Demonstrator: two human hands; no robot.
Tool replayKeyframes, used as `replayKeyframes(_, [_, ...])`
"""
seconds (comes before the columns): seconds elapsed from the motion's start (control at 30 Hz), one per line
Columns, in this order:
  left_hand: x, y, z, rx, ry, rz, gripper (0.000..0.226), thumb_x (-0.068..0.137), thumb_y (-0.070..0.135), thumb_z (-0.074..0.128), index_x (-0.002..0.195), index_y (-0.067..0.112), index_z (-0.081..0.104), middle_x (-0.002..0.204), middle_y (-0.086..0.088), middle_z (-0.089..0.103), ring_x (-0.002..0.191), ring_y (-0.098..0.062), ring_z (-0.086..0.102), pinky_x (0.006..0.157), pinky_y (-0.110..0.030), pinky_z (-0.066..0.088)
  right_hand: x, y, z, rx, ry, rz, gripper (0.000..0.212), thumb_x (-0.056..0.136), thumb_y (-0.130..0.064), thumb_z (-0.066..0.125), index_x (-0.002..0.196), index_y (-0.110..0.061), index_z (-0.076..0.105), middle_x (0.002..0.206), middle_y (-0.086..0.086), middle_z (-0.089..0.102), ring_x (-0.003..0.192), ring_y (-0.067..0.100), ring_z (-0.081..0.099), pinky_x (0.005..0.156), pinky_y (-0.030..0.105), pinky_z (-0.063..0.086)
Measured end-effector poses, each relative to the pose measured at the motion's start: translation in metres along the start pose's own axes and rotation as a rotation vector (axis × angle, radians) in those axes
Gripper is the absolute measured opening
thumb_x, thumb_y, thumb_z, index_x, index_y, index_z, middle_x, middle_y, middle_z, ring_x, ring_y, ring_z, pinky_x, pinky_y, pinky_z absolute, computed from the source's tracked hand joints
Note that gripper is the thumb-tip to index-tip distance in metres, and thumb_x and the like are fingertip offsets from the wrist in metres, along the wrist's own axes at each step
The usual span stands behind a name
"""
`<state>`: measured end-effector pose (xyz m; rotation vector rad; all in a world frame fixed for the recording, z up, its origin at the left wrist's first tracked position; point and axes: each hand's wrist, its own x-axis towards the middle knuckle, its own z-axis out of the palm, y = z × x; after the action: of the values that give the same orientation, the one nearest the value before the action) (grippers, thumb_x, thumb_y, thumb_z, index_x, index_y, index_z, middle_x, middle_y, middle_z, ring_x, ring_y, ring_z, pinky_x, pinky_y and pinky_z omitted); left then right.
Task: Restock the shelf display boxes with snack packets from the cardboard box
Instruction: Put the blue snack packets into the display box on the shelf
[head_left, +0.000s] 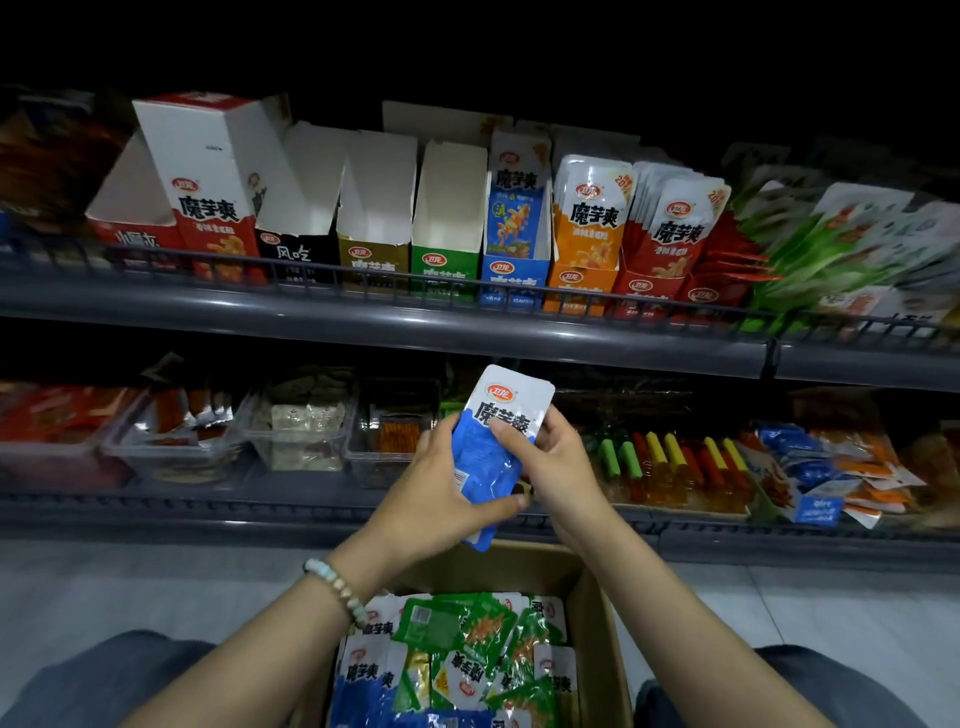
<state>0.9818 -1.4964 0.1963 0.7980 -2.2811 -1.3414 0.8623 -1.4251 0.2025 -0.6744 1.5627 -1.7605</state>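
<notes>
Upper shelf (363, 312) bearing a row of display boxes: blue display box (514, 273), green display box (445, 262) just left of it, orange display box (581, 283) just right.

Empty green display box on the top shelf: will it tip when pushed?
Probably light and flimsy: the green display box looks empty, thin card. Sideways tipping seems unlikely, with the olive box and blue box close beside it. The shelf rail should block forward sliding.

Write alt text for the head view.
The left hand and right hand hold blue packets above a cardboard box of more packets. Behind, the upper shelf carries display boxes, several empty.
</notes>
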Motion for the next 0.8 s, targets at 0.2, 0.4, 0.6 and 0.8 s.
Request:
replayKeyframes(0.2, [0.010, 0.005, -0.006, -0.384, -0.048, -0.190, 0.042, 0.082, 0.020, 0.073, 0.117, 0.023, 0.049, 0.098, 0.010, 0.063, 0.076, 0.007, 0.061, 0.056, -0.005, 0.043, 0.004, -0.002, -0.003, -0.002, -0.117, 0.059, 0.039, 0.081, -0.040, 0.064, 0.101, -0.007, 0.057, 0.099, 0.010, 0.067, 0.089, 0.015, 0.065, 0.071, 0.023, 0.053])
replayKeyframes(0.4, [0.010, 0.011, -0.013, -0.913, -0.261, -0.293, 0.045, 0.066, 0.027, 0.073, 0.106, 0.011, 0.060, 0.071, 0.007, 0.055, 0.053, -0.004, 0.046, 0.044, -0.014, 0.034, 0.007, -0.006, -0.014, 0.179, -0.183, 0.150, 0.066, 0.071, -0.038, 0.067, 0.131, -0.023, 0.044, 0.125, 0.008, 0.061, 0.099, 0.012, 0.063, 0.094, 0.028, 0.047])
replayKeyframes(0.6, [0.005, 0.011, -0.018, -1.201, -0.629, -0.331, 0.059, 0.060, 0.034, 0.082, 0.104, 0.003, 0.059, 0.084, -0.008, 0.052, 0.060, -0.013, 0.045, 0.053, -0.022, 0.039, 0.005, -0.009, -0.007, 0.238, -0.223, 0.109, 0.052, 0.076, -0.023, 0.069, 0.123, -0.009, 0.052, 0.101, 0.009, 0.067, 0.063, 0.009, 0.061, 0.052, 0.018, 0.045])
replayKeyframes(0.8, [0.003, 0.015, -0.022, -0.926, -0.468, -0.452, 0.043, 0.082, 0.042, 0.058, 0.108, 0.010, 0.068, 0.106, -0.016, 0.070, 0.094, -0.034, 0.068, 0.089, -0.051, 0.052, 0.007, -0.014, -0.008, 0.189, 0.000, -0.014, 0.067, 0.075, -0.006, 0.073, 0.131, -0.020, 0.041, 0.110, 0.005, 0.066, 0.090, 0.018, 0.066, 0.065, 0.028, 0.058])
